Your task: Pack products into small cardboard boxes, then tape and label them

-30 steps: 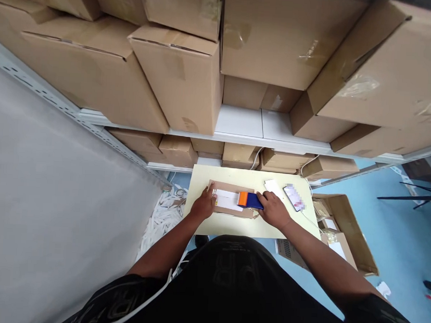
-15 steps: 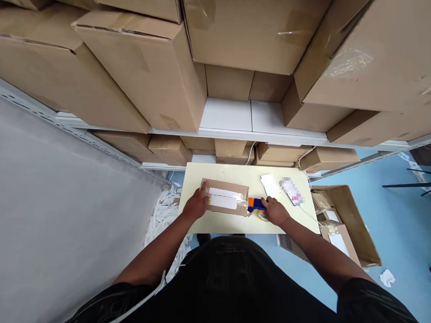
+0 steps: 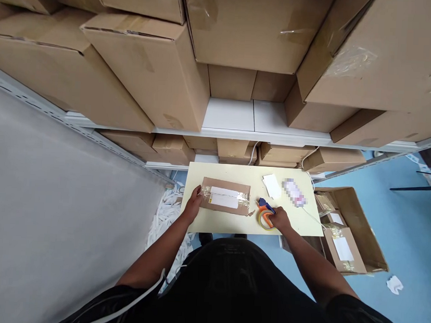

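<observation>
A small flat cardboard box (image 3: 232,185) lies on the cream tabletop (image 3: 215,223), a white label (image 3: 222,201) on its top and clear tape across both ends. My left hand (image 3: 193,204) grips the box's left end, fingers closed at the edge. To the right of the box, my right hand (image 3: 281,220) is wrapped around a blue and orange tape dispenser (image 3: 265,210), whose yellowish roll shows below. A ragged brown scrap sticks out near the box's lower right corner.
White papers (image 3: 272,186) and a blurred-out phone-shaped item (image 3: 295,192) with a cable lie at the table's right. An open carton (image 3: 372,232) of labelled boxes stands beside it. Shelves (image 3: 228,115) of cartons rise behind. Paper strips (image 3: 162,219) heap on the floor at left.
My right hand has drawn the tape dispenser away from the box's right end and turned it. My left hand has slid from the box's top to its left edge.
</observation>
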`<move>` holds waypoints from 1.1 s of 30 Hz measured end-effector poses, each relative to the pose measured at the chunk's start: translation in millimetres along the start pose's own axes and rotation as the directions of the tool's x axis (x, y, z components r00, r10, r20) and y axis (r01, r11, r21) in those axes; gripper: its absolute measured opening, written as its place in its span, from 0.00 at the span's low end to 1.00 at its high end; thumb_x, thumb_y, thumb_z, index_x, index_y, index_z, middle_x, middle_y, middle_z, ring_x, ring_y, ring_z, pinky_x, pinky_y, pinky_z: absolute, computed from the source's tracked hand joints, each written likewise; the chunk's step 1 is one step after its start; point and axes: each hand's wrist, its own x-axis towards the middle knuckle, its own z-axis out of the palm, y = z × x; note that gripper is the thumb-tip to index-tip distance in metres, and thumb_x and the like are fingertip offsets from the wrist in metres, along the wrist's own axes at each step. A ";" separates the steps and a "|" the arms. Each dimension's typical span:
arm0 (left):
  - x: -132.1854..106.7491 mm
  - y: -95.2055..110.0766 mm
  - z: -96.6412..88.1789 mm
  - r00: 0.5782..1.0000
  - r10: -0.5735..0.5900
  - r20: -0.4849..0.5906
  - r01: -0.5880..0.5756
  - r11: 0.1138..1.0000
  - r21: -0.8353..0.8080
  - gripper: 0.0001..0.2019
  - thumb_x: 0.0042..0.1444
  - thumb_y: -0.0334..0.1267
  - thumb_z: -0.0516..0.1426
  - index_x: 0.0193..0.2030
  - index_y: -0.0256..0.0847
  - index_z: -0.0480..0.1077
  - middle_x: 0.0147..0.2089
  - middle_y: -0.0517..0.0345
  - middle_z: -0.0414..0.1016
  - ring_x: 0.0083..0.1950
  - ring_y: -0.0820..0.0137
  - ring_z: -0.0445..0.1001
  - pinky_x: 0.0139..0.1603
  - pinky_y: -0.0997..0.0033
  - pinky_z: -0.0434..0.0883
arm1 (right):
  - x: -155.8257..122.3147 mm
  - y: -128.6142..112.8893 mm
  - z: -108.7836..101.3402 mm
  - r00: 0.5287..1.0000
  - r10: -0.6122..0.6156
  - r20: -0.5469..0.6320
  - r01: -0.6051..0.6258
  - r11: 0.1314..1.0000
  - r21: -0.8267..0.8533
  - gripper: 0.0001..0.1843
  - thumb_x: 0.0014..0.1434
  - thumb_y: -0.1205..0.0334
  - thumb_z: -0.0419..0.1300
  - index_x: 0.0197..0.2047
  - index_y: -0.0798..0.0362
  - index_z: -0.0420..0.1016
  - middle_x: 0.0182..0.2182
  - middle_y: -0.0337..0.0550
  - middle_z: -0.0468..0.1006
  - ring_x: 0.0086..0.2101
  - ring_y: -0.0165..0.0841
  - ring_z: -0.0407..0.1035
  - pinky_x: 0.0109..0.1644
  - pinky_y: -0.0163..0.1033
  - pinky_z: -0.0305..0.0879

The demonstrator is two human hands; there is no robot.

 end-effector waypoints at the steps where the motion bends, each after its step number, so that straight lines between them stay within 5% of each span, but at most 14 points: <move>1: -1.1 -4.8 -3.3 0.999 -0.023 0.047 0.029 0.990 -0.141 0.34 0.61 0.53 0.55 0.72 0.43 0.61 0.72 0.48 0.67 0.72 0.52 0.64 0.72 0.49 0.60 | -0.5 -4.0 2.1 0.999 0.021 -0.032 -0.021 1.000 -0.003 0.22 0.60 0.57 0.59 0.55 0.57 0.80 0.52 0.57 0.77 0.53 0.47 0.72 0.54 0.44 0.68; 4: -7.7 -16.1 -14.7 0.971 -0.034 0.237 0.126 0.914 -0.385 0.37 0.53 0.48 0.57 0.71 0.42 0.63 0.67 0.48 0.72 0.66 0.50 0.70 0.68 0.46 0.65 | -11.8 -24.1 11.7 0.974 -0.062 -0.216 0.073 0.996 0.042 0.33 0.57 0.59 0.61 0.65 0.56 0.71 0.62 0.60 0.71 0.62 0.53 0.65 0.63 0.52 0.64; 7: -17.4 -19.4 -22.4 0.943 -0.033 0.331 0.125 0.958 -0.260 0.40 0.47 0.40 0.60 0.71 0.41 0.64 0.65 0.49 0.74 0.67 0.49 0.69 0.68 0.48 0.64 | -34.6 -56.6 24.6 0.896 -0.359 -0.261 0.414 0.888 0.200 0.41 0.55 0.61 0.60 0.72 0.55 0.61 0.68 0.57 0.65 0.66 0.49 0.60 0.68 0.52 0.60; 9: -24.8 -16.3 -23.3 0.946 -0.007 0.324 0.041 0.994 -0.097 0.39 0.48 0.39 0.61 0.71 0.42 0.63 0.67 0.50 0.72 0.69 0.51 0.67 0.69 0.52 0.63 | -49.1 -81.3 28.7 0.869 -0.441 -0.222 0.494 0.791 0.362 0.40 0.59 0.57 0.58 0.73 0.55 0.58 0.66 0.55 0.68 0.63 0.45 0.65 0.65 0.49 0.65; 11: -32.1 -9.4 -21.9 0.959 0.041 0.279 -0.062 0.996 0.065 0.37 0.54 0.44 0.61 0.71 0.42 0.63 0.67 0.49 0.71 0.67 0.53 0.68 0.67 0.55 0.66 | -57.6 -103.6 24.7 0.898 -0.368 -0.241 0.440 0.769 0.464 0.34 0.65 0.50 0.54 0.71 0.54 0.60 0.61 0.54 0.73 0.58 0.43 0.70 0.60 0.47 0.68; 15: -37.5 8.6 -17.2 0.981 0.119 0.152 -0.175 0.883 0.436 0.29 0.65 0.57 0.52 0.65 0.40 0.69 0.56 0.45 0.76 0.55 0.57 0.76 0.56 0.58 0.72 | -50.0 -134.4 -1.3 0.956 -0.181 -0.229 0.268 0.858 0.438 0.32 0.69 0.38 0.48 0.59 0.55 0.73 0.52 0.56 0.79 0.52 0.45 0.72 0.55 0.45 0.68; 20: -16.3 18.5 -6.8 0.996 -0.026 0.086 -0.042 0.709 0.704 0.30 0.69 0.60 0.44 0.43 0.37 0.77 0.44 0.40 0.80 0.50 0.51 0.78 0.49 0.56 0.72 | -19.9 -151.7 -12.3 0.998 -0.048 0.028 0.035 0.935 0.353 0.33 0.70 0.38 0.46 0.47 0.58 0.79 0.44 0.58 0.82 0.44 0.46 0.75 0.48 0.44 0.68; 23: -5.2 17.5 -1.3 0.997 -0.071 0.039 0.018 0.662 0.749 0.29 0.69 0.61 0.44 0.40 0.39 0.76 0.42 0.40 0.81 0.49 0.49 0.79 0.48 0.55 0.72 | -15.7 -132.9 -5.9 0.994 -0.106 0.012 0.093 0.915 0.392 0.25 0.72 0.51 0.43 0.50 0.53 0.79 0.45 0.50 0.82 0.45 0.41 0.75 0.49 0.41 0.68; 25: -5.6 18.7 -0.2 0.999 -0.043 0.011 0.020 0.657 0.753 0.28 0.69 0.59 0.45 0.45 0.39 0.76 0.45 0.39 0.80 0.51 0.48 0.78 0.50 0.54 0.72 | -19.8 -104.1 -3.0 0.992 -0.083 -0.098 0.111 0.936 0.335 0.21 0.70 0.58 0.46 0.54 0.51 0.76 0.49 0.48 0.80 0.50 0.40 0.72 0.54 0.41 0.67; 28: -20.6 27.7 -0.5 0.984 0.170 -0.052 -0.076 0.665 0.743 0.25 0.67 0.56 0.49 0.57 0.38 0.72 0.56 0.37 0.75 0.58 0.49 0.75 0.57 0.51 0.71 | -24.9 -52.0 -0.8 0.960 0.042 -0.278 -0.021 0.997 0.077 0.22 0.64 0.57 0.58 0.58 0.56 0.72 0.54 0.58 0.74 0.55 0.47 0.68 0.55 0.45 0.66; 30: -38.8 38.4 2.8 0.950 0.311 -0.010 -0.209 0.661 0.721 0.21 0.67 0.52 0.51 0.56 0.40 0.73 0.56 0.41 0.75 0.58 0.51 0.74 0.60 0.53 0.70 | -21.5 -24.4 1.3 0.969 0.084 -0.230 -0.094 0.995 -0.031 0.26 0.61 0.53 0.63 0.58 0.57 0.70 0.53 0.60 0.74 0.53 0.49 0.69 0.50 0.43 0.66; 33: -71.2 56.2 24.7 0.935 0.287 0.208 -0.353 0.689 0.633 0.14 0.66 0.48 0.52 0.44 0.45 0.76 0.46 0.49 0.78 0.50 0.57 0.77 0.56 0.57 0.72 | -8.8 -4.4 6.0 0.998 0.058 -0.039 -0.059 0.998 -0.009 0.19 0.64 0.54 0.60 0.54 0.55 0.73 0.47 0.54 0.77 0.46 0.42 0.73 0.43 0.38 0.64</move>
